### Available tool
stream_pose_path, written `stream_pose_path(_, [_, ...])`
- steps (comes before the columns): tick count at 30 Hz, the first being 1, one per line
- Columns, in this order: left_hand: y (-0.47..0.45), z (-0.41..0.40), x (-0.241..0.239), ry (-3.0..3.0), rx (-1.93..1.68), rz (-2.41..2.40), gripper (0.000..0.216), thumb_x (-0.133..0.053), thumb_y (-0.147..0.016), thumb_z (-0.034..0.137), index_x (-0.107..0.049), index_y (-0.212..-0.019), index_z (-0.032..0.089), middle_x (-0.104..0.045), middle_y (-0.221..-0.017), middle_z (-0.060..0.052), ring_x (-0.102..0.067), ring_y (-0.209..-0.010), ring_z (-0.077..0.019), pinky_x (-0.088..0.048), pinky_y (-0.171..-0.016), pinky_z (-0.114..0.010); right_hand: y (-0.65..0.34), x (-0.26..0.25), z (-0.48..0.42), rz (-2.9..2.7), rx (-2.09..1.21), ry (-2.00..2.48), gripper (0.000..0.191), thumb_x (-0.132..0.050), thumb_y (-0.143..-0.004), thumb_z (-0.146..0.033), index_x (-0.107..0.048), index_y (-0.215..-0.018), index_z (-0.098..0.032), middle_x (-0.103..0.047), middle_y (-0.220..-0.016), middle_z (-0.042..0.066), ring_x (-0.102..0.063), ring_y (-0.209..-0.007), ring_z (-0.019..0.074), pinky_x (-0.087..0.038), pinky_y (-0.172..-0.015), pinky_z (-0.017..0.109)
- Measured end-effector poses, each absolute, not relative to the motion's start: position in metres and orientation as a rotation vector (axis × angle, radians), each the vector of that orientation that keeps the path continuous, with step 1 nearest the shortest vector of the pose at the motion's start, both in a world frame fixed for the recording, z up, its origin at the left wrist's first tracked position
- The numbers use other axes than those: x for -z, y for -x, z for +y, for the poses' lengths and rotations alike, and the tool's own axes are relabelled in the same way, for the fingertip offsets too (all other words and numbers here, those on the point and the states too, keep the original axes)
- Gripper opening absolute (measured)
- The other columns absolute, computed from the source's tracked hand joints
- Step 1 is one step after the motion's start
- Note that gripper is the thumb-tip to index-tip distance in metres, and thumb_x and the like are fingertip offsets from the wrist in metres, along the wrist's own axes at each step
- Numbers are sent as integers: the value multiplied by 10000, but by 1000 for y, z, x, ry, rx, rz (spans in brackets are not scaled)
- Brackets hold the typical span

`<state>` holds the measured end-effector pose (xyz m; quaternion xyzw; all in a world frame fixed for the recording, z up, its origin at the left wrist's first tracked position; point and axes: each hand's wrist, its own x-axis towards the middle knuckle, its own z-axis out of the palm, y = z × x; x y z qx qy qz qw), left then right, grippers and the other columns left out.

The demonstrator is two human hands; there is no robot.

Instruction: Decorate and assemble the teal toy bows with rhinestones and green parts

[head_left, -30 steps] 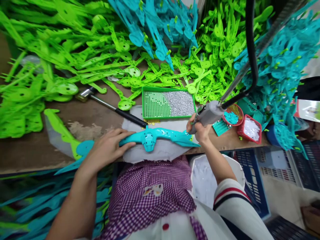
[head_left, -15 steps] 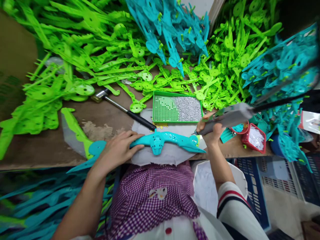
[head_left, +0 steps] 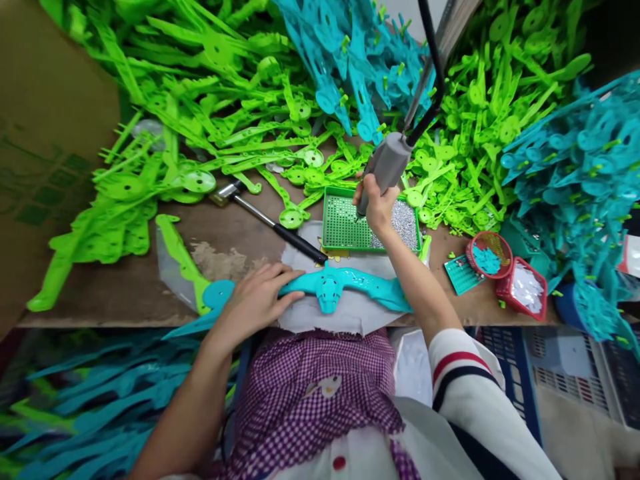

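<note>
- The turquoise part (head_left: pixel 329 293) is extending toward three o'clock from the gripping left fingers (head_left: pixel 287 277).
- The right fingers (head_left: pixel 371 187) are clutching a grey driver (head_left: pixel 393 160).
- The part is gleaming, its middle showing slots.

My left hand (head_left: pixel 265 297) grips one end of a long, glossy turquoise plastic piece (head_left: pixel 330 290), lying crosswise before me, slotted bulge toward me, its other end partly behind my forearm. My right holds a grey cylindrical power tool (head_left: pixel 390 163), slanting tip-down over a perforated green plastic tray (head_left: pixel 345 248).
</note>
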<state>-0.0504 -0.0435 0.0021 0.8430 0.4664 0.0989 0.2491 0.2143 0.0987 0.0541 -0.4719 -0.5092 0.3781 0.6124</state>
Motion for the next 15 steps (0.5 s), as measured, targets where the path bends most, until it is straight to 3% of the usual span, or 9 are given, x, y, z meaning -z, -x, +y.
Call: stream_pose_path(15, [51, -42, -2, -2290, -274, 1262, 518, -466, -982, 590, -640, -1336, 253, -646, -1259, -95, -603, -1150, -306, -481, -977, -433, -216, -54, 97, -1160, -873, 1148, 482, -610, -794, -698, -614, -769, -217, -531, -528, -56, -525, -458, 93, -470, -490, 251])
